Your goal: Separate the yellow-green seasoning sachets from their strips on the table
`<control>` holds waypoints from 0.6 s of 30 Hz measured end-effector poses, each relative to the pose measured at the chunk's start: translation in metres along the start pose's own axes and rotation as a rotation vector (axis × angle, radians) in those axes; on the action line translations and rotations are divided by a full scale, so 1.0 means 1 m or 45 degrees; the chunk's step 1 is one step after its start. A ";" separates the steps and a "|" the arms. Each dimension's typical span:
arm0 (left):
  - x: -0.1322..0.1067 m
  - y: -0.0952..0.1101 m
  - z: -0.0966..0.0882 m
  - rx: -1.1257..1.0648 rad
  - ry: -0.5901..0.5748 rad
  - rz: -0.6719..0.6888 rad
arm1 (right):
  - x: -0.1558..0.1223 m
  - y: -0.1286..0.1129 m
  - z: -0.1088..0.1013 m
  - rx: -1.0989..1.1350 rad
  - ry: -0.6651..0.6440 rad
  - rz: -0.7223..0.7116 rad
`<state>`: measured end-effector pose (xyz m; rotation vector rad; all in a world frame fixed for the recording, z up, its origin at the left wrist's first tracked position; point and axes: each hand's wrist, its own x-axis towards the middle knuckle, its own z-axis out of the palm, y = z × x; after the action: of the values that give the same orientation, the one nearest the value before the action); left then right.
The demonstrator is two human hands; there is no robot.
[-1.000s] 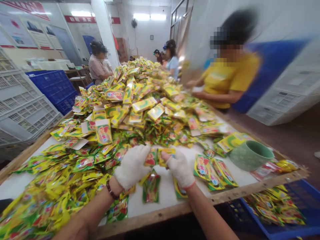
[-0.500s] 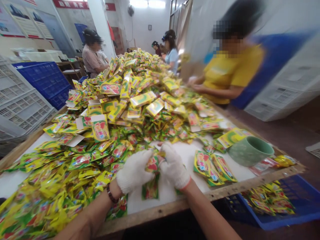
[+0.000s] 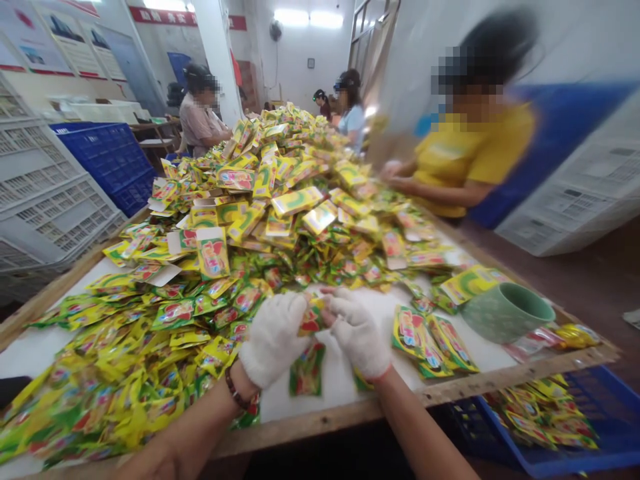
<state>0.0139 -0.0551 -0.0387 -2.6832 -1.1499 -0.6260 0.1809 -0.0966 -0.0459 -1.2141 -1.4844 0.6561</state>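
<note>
**A:** What's closest to the camera?

**B:** Two bare forearms reaching over the wooden table edge (image 3: pixel 450 387). Both hands wear white knit gloves. The left hand (image 3: pixel 273 337) and the right hand (image 3: pixel 357 330) meet over the white tabletop, and each pinches one side of a small yellow-and-red packet (image 3: pixel 313 319) held between them, just above the surface.

**A:** Fingers tight on it?

**B:** Pressed together on the packet's edges, yes (the left wrist has a dark bead bracelet (image 3: pixel 235 395), by the way). Below the hands another packet lies flat (image 3: pixel 306 370).

**A:** And to the sides?

**B:** Right of the hands sits a small stack of packets (image 3: pixel 430 340), then a green cup (image 3: pixel 505 310) near the table's corner. Under that corner, a blue crate (image 3: pixel 590 453) holds more packets.

**A:** Further back?

**B:** A big heap of packets (image 3: pixel 280 200) fills the table's middle. A person in a yellow shirt (image 3: pixel 465 160) works at the right side, blurred; others stand at the far end.
</note>
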 end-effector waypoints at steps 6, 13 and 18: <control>-0.002 0.003 0.003 -0.045 0.092 -0.046 | 0.001 -0.005 -0.001 -0.018 -0.186 -0.114; -0.002 0.007 0.010 -0.576 -0.047 -0.197 | 0.004 0.008 -0.007 -0.099 -0.348 -0.054; 0.004 0.013 0.012 -1.662 -0.212 -0.528 | 0.000 0.007 -0.007 0.085 -0.014 0.263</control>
<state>0.0294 -0.0581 -0.0474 -3.5043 -1.7894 -1.7423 0.1899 -0.0956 -0.0495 -1.3242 -1.3456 0.8451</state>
